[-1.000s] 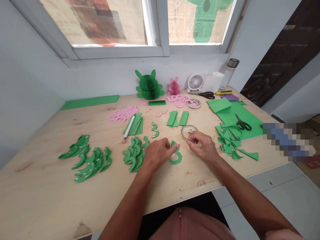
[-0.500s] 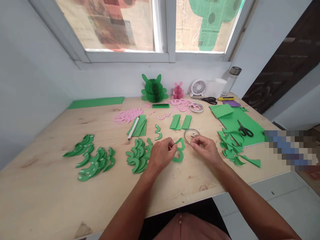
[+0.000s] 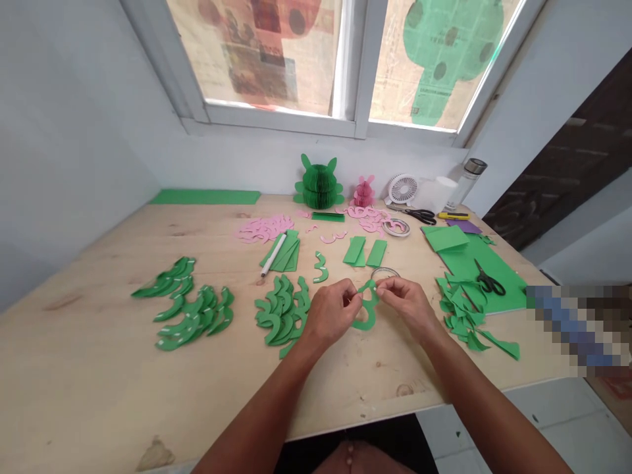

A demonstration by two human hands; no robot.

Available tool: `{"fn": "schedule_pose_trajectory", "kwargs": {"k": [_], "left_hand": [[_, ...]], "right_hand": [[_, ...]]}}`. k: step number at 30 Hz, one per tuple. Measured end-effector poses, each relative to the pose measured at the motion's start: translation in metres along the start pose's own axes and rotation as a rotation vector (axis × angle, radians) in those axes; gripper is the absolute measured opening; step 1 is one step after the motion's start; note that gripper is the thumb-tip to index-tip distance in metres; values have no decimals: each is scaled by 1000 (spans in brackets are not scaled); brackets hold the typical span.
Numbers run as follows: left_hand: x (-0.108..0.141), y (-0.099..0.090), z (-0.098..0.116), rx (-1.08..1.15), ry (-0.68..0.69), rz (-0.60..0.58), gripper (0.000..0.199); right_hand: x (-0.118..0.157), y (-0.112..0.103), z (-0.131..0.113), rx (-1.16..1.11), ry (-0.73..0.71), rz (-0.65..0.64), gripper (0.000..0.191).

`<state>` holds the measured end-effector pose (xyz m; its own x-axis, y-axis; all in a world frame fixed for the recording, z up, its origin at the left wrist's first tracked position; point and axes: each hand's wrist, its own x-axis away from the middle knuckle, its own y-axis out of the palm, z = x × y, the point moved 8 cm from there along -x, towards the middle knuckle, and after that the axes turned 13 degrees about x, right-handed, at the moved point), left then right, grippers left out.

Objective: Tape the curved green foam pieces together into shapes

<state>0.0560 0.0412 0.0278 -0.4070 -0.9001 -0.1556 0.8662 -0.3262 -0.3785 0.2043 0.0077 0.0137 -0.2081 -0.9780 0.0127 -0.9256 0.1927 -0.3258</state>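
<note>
My left hand (image 3: 336, 309) is closed in a pinch on the upper left end of a wavy green paper cutout (image 3: 365, 322), which hangs over the table. At the cutout's upper right end, the fingertips of my right hand (image 3: 405, 299) are pressed together. A tiny pale bit shows there, too small to name. Just behind the right hand lies a tape roll (image 3: 384, 271), partly hidden by it. A heap of similar green cutouts (image 3: 281, 309) is beside my left hand. One green cutout with white strips (image 3: 320, 266) lies alone behind it.
Further left are green cutouts with white strips (image 3: 192, 316). A white pen (image 3: 273, 255) rests on folded green papers. At right are green scraps (image 3: 461, 309) and black scissors (image 3: 488, 278) on green sheets. Paper figures (image 3: 320, 186), pink cutouts (image 3: 266, 228), a fan (image 3: 403, 190) and a bottle (image 3: 467, 184) stand or lie behind.
My right hand has come in from beside the tape roll to the upper right end of the green cutout. My left hand still holds the cutout. The camera view has shifted and tilted.
</note>
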Motion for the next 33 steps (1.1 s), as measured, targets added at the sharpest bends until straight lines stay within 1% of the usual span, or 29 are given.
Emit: {"fn": "schedule_pose_trajectory", "kwargs": {"k": [5, 8, 11, 15, 17, 19, 21, 24, 26, 30, 33], "left_hand": [[-1, -2, -2, -15, -18, 18, 20], [-2, -2, -4, 34, -31, 30, 15], [-4, 3, -13, 204, -72, 14, 14], [-4, 14, -23, 546, -197, -43, 15], [-3, 17, -25, 676, -267, -39, 15], [-1, 17, -25, 754, -321, -26, 15], [1, 17, -25, 807, -361, -27, 15], [2, 21, -26, 880, -394, -61, 19], [1, 23, -27, 916, -401, -82, 22], [2, 26, -28, 937, -408, -85, 24], [3, 28, -26, 943, -401, -89, 22]], "right_hand": [[-4, 3, 4, 54, 11, 21, 20], [-4, 3, 6, 45, 17, 42, 21], [-3, 6, 10, 20, 25, 46, 22], [-2, 13, 14, -31, 54, 5, 21], [-1, 14, 14, -68, 65, 4, 21], [1, 14, 14, -107, 70, 16, 20], [2, 14, 13, -138, 74, 24, 20], [3, 14, 13, -166, 82, 33, 20], [3, 13, 13, -166, 88, 34, 20], [3, 12, 14, -135, 92, 43, 21], [3, 11, 13, -132, 78, 59, 22]]}}
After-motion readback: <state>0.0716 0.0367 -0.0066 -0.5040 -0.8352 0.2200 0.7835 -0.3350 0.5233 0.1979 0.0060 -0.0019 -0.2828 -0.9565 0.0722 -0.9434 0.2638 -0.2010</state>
